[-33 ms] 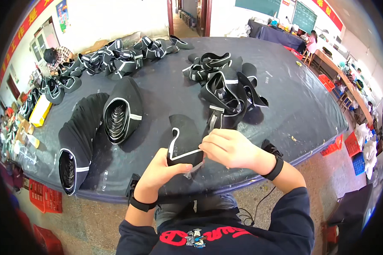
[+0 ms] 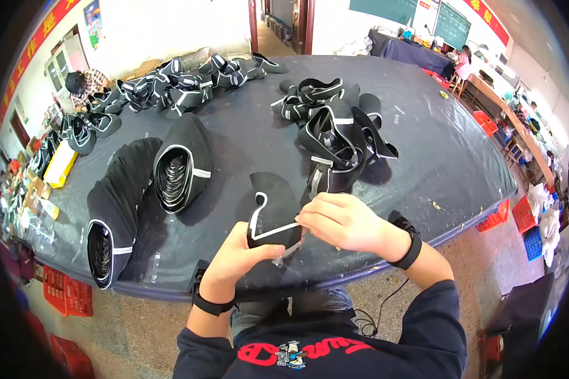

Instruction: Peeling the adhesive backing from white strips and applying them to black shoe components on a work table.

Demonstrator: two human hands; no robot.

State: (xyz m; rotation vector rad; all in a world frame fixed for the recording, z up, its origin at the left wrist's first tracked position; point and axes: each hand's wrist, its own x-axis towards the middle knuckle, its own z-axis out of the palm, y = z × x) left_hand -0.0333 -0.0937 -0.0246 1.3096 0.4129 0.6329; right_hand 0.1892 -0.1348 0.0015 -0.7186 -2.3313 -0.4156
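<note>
My left hand (image 2: 241, 259) is closed on the near left side of a black fabric shoe upper (image 2: 275, 208) with white edging, its thumb along the lower edge. My right hand (image 2: 344, 221) pinches the upper's right edge, where the white strip ends, with fingertips pressed together. A pale, thin strip (image 2: 289, 251) hangs under the upper; what it is I cannot make out. Just beyond my right hand lies a loose heap of similar black uppers (image 2: 335, 136). Left of my hands rest two nested stacks, a long one (image 2: 117, 202) and a shorter one (image 2: 182, 164).
A dark sheet covers the big table (image 2: 246, 132). More uppers (image 2: 171, 88) lie along its far left edge, near a bent-over person (image 2: 85, 85). A yellow box (image 2: 61, 164) stands at the left. Red baskets (image 2: 67, 294) sit on the floor; a cable (image 2: 376, 319) trails below.
</note>
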